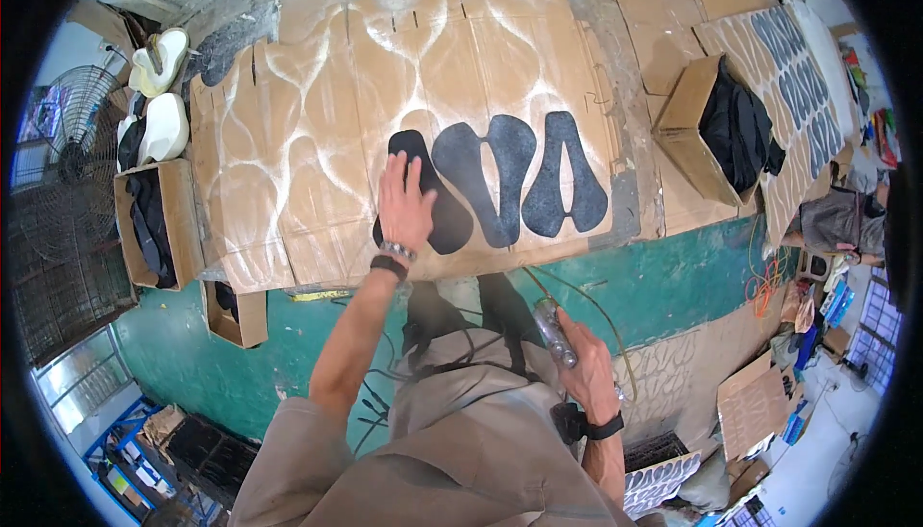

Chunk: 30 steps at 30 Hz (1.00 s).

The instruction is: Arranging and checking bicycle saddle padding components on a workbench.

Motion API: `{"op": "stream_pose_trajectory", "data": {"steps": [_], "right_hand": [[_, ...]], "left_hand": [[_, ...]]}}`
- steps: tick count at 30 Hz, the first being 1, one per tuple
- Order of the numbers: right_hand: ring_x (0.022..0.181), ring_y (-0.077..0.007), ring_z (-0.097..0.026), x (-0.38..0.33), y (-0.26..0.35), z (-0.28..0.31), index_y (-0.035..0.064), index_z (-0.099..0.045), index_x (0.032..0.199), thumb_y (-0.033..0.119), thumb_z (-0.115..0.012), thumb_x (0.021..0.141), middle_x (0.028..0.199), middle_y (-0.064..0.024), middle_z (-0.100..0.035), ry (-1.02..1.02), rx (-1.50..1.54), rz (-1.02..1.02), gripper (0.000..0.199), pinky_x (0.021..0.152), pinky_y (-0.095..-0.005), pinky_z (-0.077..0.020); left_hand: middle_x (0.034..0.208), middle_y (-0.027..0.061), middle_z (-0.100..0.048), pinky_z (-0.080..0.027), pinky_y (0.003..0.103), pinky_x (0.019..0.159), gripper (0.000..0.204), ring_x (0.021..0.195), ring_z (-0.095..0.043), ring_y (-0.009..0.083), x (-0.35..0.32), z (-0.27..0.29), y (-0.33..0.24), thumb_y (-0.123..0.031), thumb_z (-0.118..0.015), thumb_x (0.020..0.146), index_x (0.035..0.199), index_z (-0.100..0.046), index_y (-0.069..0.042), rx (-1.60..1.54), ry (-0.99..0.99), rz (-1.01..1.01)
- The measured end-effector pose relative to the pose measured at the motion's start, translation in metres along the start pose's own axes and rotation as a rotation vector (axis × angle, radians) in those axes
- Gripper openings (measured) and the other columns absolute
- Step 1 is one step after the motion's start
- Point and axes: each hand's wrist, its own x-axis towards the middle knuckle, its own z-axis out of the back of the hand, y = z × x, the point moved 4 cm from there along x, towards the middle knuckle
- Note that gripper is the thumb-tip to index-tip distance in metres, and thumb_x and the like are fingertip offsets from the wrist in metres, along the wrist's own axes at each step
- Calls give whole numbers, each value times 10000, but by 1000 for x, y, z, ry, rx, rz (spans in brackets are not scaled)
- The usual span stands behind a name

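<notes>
My left hand [406, 208] lies with fingers stretched out on a black saddle-shaped pad [448, 226] at the near edge of a cardboard sheet [327, 133]. The hand hides part of this pad. To its right lie two dark grey pads of like shape, a middle pad [460, 157] with its wide end away from me and a right pad [544, 202] turned the other way. Each has a long slot. Down by my right hip, my right hand [588, 362] is closed around a metal spray gun [554, 331], apart from the pads. A thin hose [615, 335] runs near it.
White spray outlines mark the cardboard. Boxes of black pieces stand at left [187, 224] and right [678, 128]. A fan [77, 133] and pale saddle-like forms [165, 128] are far left. Grey pads [798, 75] cover a board at far right. Cables lie on the green floor [240, 383].
</notes>
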Motion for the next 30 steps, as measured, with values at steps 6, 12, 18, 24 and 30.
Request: {"op": "stream_pose_trajectory", "data": {"steps": [6,12,18,24,30], "right_hand": [[899,-428,-683,11,-5,7,6,-617,1384,-36,-706,819,1024,-250,-684,24,-12,54,573,800,-439,-541],[909,-438,-672,26,-16,10,14,-600,1406,-78,-670,759,1034,-251,-674,71,-18,138,658,796,-450,-537],[903,-443,-664,23,2,15,35,-578,1439,-115,-626,718,1035,-243,-664,54,-74,217,738,782,-479,-529],[890,-452,-664,-9,18,4,36,-590,1425,-97,-654,737,1021,-242,-674,-14,-68,240,704,777,-475,-532],[943,-423,-688,-45,36,-24,-11,-610,1377,-10,-750,814,1065,-237,-705,-1,-120,201,580,822,-442,-546]], "left_hand": [[1708,210,-171,-94,559,1279,791,1589,-122,393,-59,-26,4,-400,-660,931,1596,-370,-84,184,315,-39],[1717,187,-164,-71,544,1286,736,1596,-101,370,-61,-29,6,-427,-604,960,1585,-395,-99,223,346,-79],[1722,152,-169,-79,521,1291,701,1602,-101,323,-58,-24,4,-390,-602,961,1580,-409,-125,190,306,-71],[1688,172,-252,-225,470,1276,553,1565,-227,369,-58,7,30,-133,-609,905,1455,-559,-102,-396,128,57],[950,76,-619,-460,427,796,155,931,-594,279,-96,18,7,-89,-674,820,965,-728,-78,-234,20,-217]]}}
